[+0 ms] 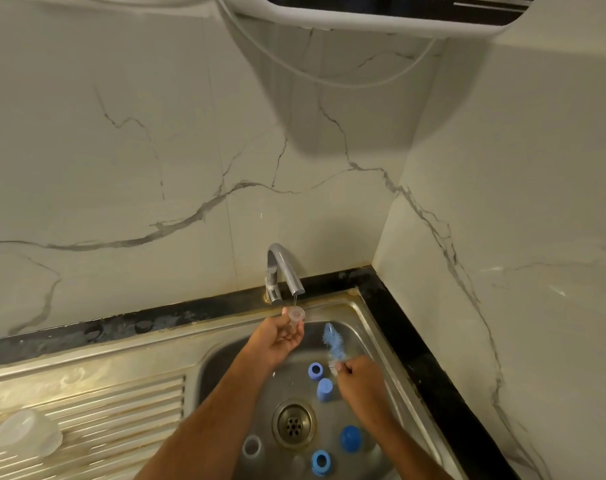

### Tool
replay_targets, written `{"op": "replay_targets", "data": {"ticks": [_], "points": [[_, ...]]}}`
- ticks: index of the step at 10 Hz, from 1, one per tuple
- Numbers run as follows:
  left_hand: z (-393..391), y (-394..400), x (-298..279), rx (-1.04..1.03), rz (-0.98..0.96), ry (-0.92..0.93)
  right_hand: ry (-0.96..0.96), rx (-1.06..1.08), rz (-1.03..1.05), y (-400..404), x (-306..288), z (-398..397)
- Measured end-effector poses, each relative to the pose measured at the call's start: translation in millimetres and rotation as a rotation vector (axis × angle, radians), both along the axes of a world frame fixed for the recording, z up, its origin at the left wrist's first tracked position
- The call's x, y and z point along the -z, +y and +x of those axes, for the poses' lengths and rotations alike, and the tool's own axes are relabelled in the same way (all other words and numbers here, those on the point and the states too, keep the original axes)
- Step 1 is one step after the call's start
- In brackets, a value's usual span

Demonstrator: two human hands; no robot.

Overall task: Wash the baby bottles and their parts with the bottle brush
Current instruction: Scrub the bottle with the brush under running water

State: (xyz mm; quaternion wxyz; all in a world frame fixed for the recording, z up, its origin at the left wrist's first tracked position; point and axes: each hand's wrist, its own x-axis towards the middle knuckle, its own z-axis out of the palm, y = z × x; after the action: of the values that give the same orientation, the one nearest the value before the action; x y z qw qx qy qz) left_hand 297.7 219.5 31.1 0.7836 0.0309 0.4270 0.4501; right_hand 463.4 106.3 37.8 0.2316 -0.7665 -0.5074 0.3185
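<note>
My left hand (280,336) pinches a clear nipple (295,315) and holds it right under the tap (283,268), its wide base turned up so the thin stream runs straight into it. That way the water runs through it, I reckon. My right hand (355,374) is curled round the handle of the brush (333,342), bristles tipped up and away from the nipple, parked just beside it over the sink (370,327) so it's ready but out of the water.

Down in the basin, the other parts wait where drips can drain: a blue ring (315,370) and a blue cap (324,389) sit close together just below the brush, near my right wrist. Around the drain (293,424) lie a clear ring (252,447), another blue ring (320,462) and a blue dome (350,439). Off to the left, on the ribbed drainboard (86,410), a clear bottle (27,436) lies on its side, well apart from the rest, which I take to be set aside to dry. Most pieces look to be waiting for their scrub, so I judge I'm partway through.
</note>
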Motion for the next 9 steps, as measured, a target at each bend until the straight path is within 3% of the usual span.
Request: {"op": "replay_targets", "data": {"ticks": [7, 9], "points": [[3.6, 1.2, -7.3, -0.033, 0.016, 0.073, -0.057, -0.013, -0.012, -3.8, -0.8, 3.4], [7.2, 2.1, -0.1, -0.009, 0.063, 0.174, -0.058, -0.048, -0.011, -5.3, -3.7, 1.4]]}}
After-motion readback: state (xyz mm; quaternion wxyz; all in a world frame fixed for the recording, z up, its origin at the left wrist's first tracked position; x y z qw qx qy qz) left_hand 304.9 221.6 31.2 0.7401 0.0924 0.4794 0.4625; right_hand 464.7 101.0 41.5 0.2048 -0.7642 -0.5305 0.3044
